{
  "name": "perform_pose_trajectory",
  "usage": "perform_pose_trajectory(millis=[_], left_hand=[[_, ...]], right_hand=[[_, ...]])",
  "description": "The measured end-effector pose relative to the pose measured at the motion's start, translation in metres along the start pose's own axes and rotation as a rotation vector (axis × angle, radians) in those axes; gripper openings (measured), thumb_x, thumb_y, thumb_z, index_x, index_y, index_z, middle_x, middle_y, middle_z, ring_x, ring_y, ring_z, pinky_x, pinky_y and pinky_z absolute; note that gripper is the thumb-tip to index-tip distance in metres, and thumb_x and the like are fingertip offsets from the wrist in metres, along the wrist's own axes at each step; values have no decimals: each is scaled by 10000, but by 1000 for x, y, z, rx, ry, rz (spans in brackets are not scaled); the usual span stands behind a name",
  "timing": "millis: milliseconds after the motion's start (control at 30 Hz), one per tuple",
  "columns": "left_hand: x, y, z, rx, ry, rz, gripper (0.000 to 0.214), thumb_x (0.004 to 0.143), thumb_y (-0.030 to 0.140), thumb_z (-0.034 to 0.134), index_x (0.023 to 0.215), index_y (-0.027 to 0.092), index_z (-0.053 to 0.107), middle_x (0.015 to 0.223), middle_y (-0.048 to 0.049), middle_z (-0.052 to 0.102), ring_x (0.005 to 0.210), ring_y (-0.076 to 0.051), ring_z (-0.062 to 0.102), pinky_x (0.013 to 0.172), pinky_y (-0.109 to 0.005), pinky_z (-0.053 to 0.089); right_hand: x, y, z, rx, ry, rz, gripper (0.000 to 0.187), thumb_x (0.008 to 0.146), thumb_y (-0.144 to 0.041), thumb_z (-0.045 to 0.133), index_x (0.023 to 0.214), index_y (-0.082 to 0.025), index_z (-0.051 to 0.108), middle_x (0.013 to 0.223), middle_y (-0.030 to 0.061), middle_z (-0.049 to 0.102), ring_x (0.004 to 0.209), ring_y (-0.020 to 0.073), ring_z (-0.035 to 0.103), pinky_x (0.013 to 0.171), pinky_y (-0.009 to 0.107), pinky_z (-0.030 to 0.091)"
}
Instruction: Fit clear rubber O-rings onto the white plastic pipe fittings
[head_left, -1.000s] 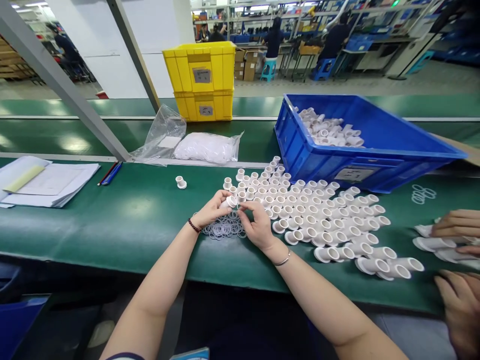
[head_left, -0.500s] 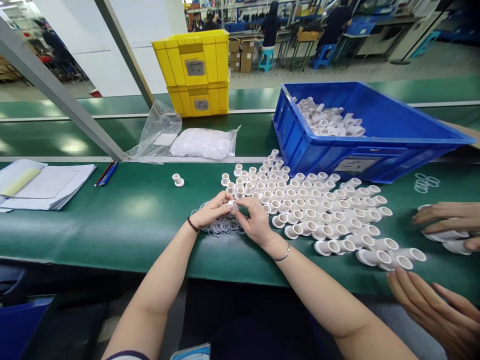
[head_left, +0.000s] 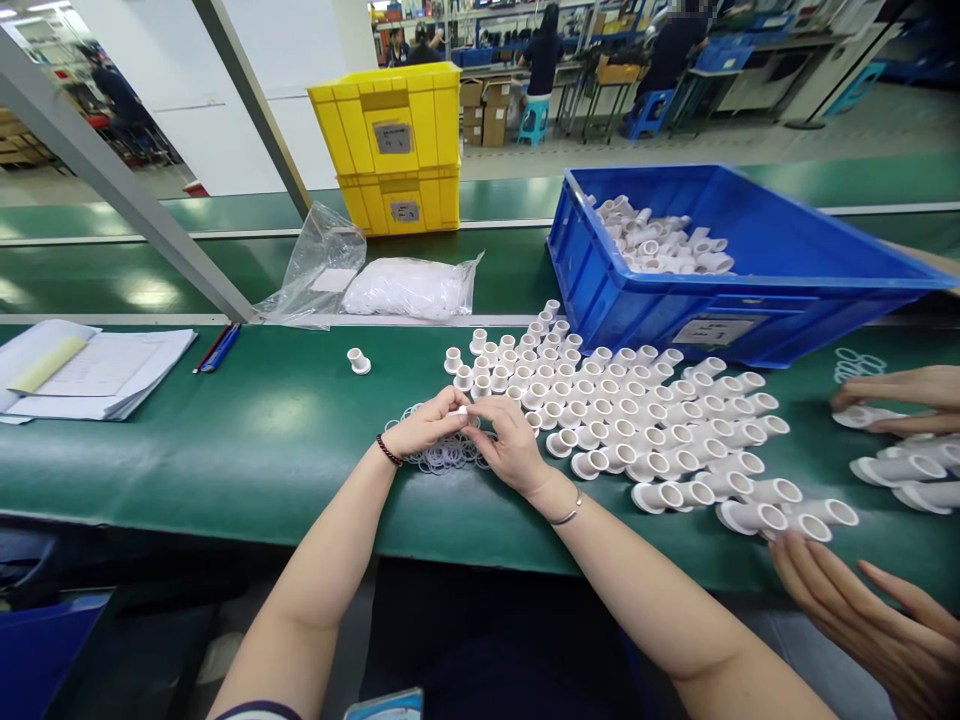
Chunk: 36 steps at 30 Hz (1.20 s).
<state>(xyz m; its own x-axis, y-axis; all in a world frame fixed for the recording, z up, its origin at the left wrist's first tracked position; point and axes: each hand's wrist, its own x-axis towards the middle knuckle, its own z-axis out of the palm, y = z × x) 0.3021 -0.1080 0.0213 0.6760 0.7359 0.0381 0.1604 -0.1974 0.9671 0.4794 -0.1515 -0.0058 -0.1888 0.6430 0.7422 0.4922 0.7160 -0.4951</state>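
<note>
The left hand (head_left: 425, 424) grips a white fitting (head_left: 460, 411) in a narrow pinch between thumb and fingers, with only a small part of the fitting showing. The right hand (head_left: 514, 447) meets it from the other side, its thumb and forefinger bent close together at the fitting; whether they clamp it, or hold something small against it, cannot be told.

The fitting is just above a loose pile of thin translucent rings (head_left: 448, 458) on the green table (head_left: 262, 450). What shows of it is white and smooth; the fingers hide its full shape and whether a ring sits on it.

To the right, many standing fittings (head_left: 622, 430), short white tubes with flared bases and open tops, stand in close slanting rows. A lone fitting (head_left: 359, 361) stands apart on the left. More lie jumbled in the blue bin (head_left: 660, 312) behind the rows.
</note>
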Motion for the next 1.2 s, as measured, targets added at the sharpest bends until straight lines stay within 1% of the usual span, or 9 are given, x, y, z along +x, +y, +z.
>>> perform_pose_trajectory(millis=[233,400,633,733,800,900,967,1067,1200], left_hand=[[-1,2,-1,60,36,39,280,879,415,492,973,152,496,888,-24,495,784,-135,454,734,-259,374],[-2,2,0,176,71,115,289,884,409,484,1018,153,496,938,-37,525,844,-153,489,796,-278,383],[-3,8,8,397,119,166,219,877,354,482,991,166,480,922,-32,542,816,-157,508,739,-273,401],[-4,11,11,453,152,214,179,873,317,484,969,166,482,887,-26,542,776,-146,507,706,-266,400],[-4,12,13,464,168,253,158,866,292,487,963,167,481,879,-23,541,768,-141,509,702,-264,402],[-5,10,15,491,166,299,139,832,248,502,945,171,475,861,-20,538,760,-141,513,698,-267,407],[-5,8,17,542,153,296,138,800,234,515,915,174,468,825,-15,533,731,-143,508,681,-270,407],[-4,6,19,603,132,277,141,779,238,522,887,179,453,791,-11,526,696,-144,499,661,-274,409],[-4,8,21,609,132,328,170,800,256,519,937,180,452,830,-24,525,720,-151,501,682,-291,418]], right_hand=[[3,-6,0,79,20,70,232,860,-232,591,1089,-227,551,977,63,613,961,203,564,861,403,478],[3,-12,-2,179,4,213,205,875,-271,561,1069,-202,561,995,81,589,936,200,560,837,387,486],[0,-9,3,291,55,352,184,880,-301,551,1045,-219,558,976,58,553,902,179,549,784,343,497],[-1,-7,5,385,76,461,242,865,-362,570,1057,-217,540,1030,72,534,946,188,549,755,325,509],[-1,-6,6,473,45,556,305,854,-418,578,1069,-210,522,1029,73,542,925,183,560,717,303,509],[-1,-8,5,635,-101,695,342,871,-507,518,1016,-198,499,852,32,586,705,140,574,584,262,479],[0,-8,6,706,-164,773,360,885,-557,458,910,-198,480,672,-13,560,534,114,527,480,239,425],[0,-7,6,711,-172,834,409,885,-608,409,810,-207,442,523,-42,500,434,116,487,406,228,359],[-1,-5,7,655,-140,826,434,890,-629,364,828,-210,458,499,-48,461,409,114,443,393,233,330]])
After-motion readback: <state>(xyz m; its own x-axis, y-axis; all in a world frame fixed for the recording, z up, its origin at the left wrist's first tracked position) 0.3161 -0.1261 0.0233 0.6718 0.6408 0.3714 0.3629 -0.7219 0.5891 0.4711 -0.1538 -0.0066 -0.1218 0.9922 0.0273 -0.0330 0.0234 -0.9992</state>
